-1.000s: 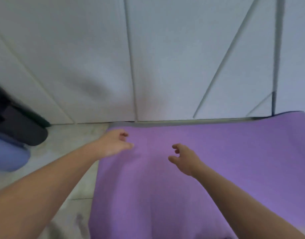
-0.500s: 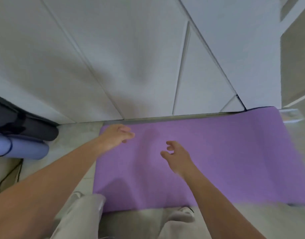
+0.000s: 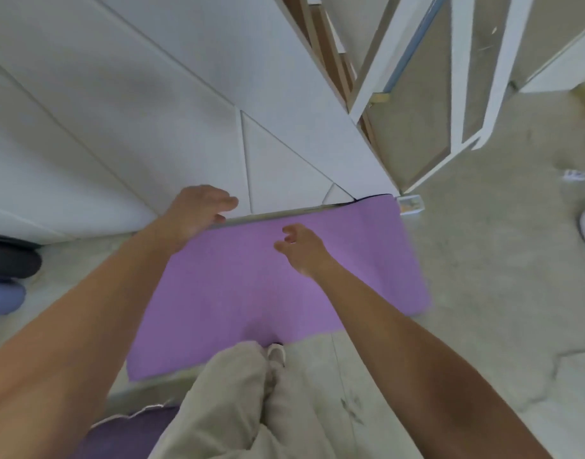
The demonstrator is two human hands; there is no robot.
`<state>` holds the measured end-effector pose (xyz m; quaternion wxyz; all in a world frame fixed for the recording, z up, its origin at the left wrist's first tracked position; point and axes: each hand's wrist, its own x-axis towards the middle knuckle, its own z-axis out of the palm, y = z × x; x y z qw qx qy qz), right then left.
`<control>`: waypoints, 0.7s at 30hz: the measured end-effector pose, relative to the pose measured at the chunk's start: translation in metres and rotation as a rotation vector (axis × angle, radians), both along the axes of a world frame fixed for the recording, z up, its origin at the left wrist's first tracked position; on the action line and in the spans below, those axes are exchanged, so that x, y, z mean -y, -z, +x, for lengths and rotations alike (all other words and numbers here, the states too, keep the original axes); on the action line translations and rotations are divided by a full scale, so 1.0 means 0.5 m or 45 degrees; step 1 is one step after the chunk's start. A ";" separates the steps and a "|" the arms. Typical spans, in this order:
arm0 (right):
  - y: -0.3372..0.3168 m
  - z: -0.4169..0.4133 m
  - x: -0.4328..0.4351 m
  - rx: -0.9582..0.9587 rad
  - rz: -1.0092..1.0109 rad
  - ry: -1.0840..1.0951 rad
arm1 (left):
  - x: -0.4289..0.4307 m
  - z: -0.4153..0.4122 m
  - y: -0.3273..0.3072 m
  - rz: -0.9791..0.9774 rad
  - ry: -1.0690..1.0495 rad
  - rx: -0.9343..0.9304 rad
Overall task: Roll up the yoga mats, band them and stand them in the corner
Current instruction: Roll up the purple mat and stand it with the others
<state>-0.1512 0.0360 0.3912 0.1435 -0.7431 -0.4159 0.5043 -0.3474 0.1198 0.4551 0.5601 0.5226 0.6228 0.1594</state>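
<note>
Both arms are out over the purple mat (image 3: 251,293), which lies flat and unrolled on the pale floor (image 3: 483,276), its far edge right against the foot of the white wall (image 3: 152,111). The view has swung up and to the right since half a second ago: more of the doorway (image 3: 417,111) and floor now shows on the right, and the mat's right end is fully in sight. The left hand (image 3: 198,217) has moved forward to the mat's far edge, fingers fairly straight and together, holding nothing; I can't tell if it touches the mat or the wall. The right hand (image 3: 301,248) hangs above the mat as before, fingers loosely curled, empty. At the left edge, the dark rolled mat (image 3: 12,260) and the blue rolled mat (image 3: 3,296) lie on the floor by the wall, now partly cut off. Beige trousers (image 3: 244,402) and a shoe (image 3: 276,354) show at the near edge.
</note>
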 end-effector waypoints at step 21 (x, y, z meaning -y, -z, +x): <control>0.008 0.151 0.160 0.002 -0.093 0.134 | 0.084 0.076 -0.007 -0.144 0.031 0.021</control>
